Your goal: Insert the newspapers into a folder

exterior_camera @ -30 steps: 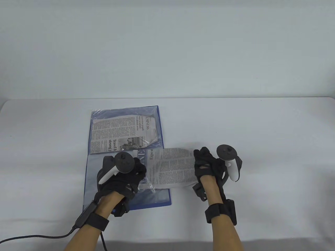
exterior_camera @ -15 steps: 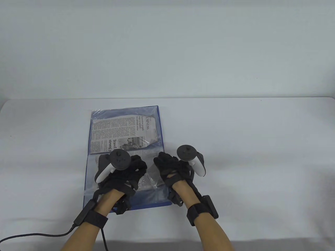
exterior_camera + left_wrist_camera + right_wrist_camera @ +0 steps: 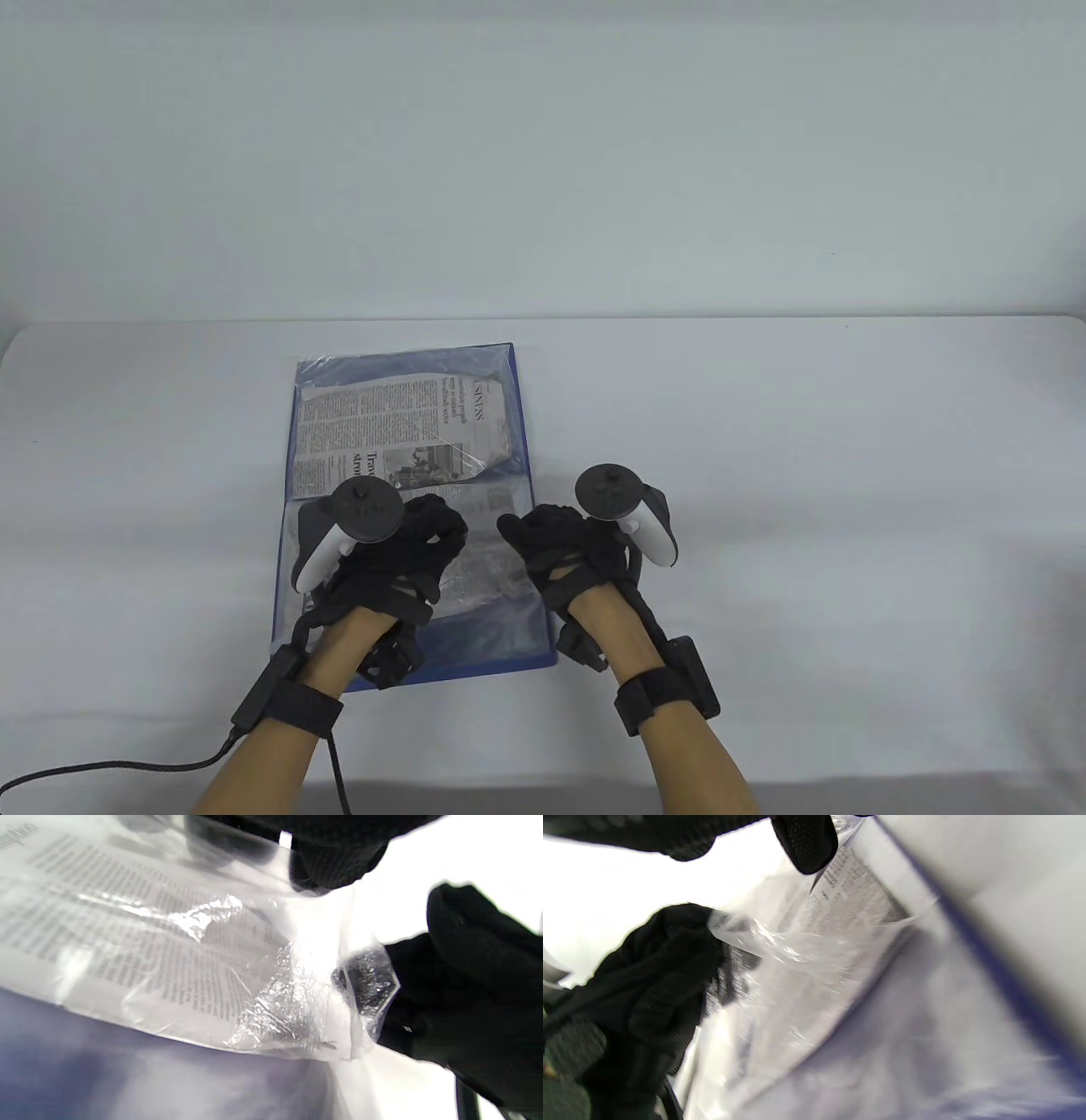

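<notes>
A blue folder [image 3: 526,407] with clear sleeves lies open on the white table. Its far sleeve holds a newspaper sheet [image 3: 399,424]. A second newspaper sheet [image 3: 479,577] lies inside the near sleeve, between my hands; it also shows in the left wrist view [image 3: 148,942]. My left hand [image 3: 424,543] pinches the crinkled edge of the clear sleeve [image 3: 780,955] and holds it lifted. My right hand [image 3: 543,543] is at the sleeve's right opening. One of its fingertips [image 3: 806,840] touches the newspaper's edge [image 3: 848,895]. Whether it pinches the paper is hidden.
The folder lies left of the table's middle, with its near edge [image 3: 475,666] close to my wrists. A black cable [image 3: 110,768] runs from my left wrist to the front left of the table.
My right hand moved left and slid the second newspaper from outside the folder's right edge into the near sleeve. My left hand kept holding the sleeve and shifted slightly left.
</notes>
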The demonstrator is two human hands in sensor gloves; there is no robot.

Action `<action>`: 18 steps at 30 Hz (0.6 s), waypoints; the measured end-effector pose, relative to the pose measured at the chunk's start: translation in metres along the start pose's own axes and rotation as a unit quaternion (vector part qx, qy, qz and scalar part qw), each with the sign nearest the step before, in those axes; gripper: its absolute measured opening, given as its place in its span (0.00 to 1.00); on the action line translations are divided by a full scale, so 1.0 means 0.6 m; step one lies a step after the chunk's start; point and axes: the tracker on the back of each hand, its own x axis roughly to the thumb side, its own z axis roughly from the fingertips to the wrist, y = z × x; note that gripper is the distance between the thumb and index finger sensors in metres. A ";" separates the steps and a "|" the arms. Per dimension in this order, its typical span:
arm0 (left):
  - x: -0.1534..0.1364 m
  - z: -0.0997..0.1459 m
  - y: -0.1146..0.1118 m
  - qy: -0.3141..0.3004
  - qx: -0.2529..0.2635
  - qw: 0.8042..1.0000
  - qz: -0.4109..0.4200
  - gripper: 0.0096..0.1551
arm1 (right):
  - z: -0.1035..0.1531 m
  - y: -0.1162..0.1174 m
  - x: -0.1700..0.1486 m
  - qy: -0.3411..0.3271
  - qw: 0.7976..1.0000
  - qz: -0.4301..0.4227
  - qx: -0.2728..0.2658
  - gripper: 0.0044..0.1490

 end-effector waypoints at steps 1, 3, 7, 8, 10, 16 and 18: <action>-0.001 0.000 0.002 0.003 0.008 1.000 0.002 0.21 | 0.004 0.002 0.001 0.013 0.999 0.029 0.032 0.43; -0.002 0.000 0.006 0.012 0.021 1.000 -0.003 0.21 | 0.002 0.014 0.004 0.030 0.993 0.075 0.089 0.46; -0.005 0.007 0.012 0.010 0.050 0.998 0.020 0.21 | -0.015 0.047 0.027 0.039 0.978 0.168 0.121 0.36; -0.006 0.009 0.013 0.009 0.052 0.999 0.013 0.21 | -0.015 0.048 0.039 0.048 0.975 0.194 0.097 0.28; -0.005 0.015 0.018 0.010 0.062 0.998 0.001 0.21 | -0.012 0.036 0.064 0.046 0.973 0.225 0.025 0.24; 0.058 0.083 0.070 -0.066 0.215 0.973 -0.051 0.36 | -0.015 -0.036 0.099 0.023 0.989 0.036 -0.143 0.23; 0.076 0.100 0.079 -0.092 0.245 0.964 -0.053 0.36 | -0.027 -0.059 0.105 0.028 0.987 0.001 -0.161 0.23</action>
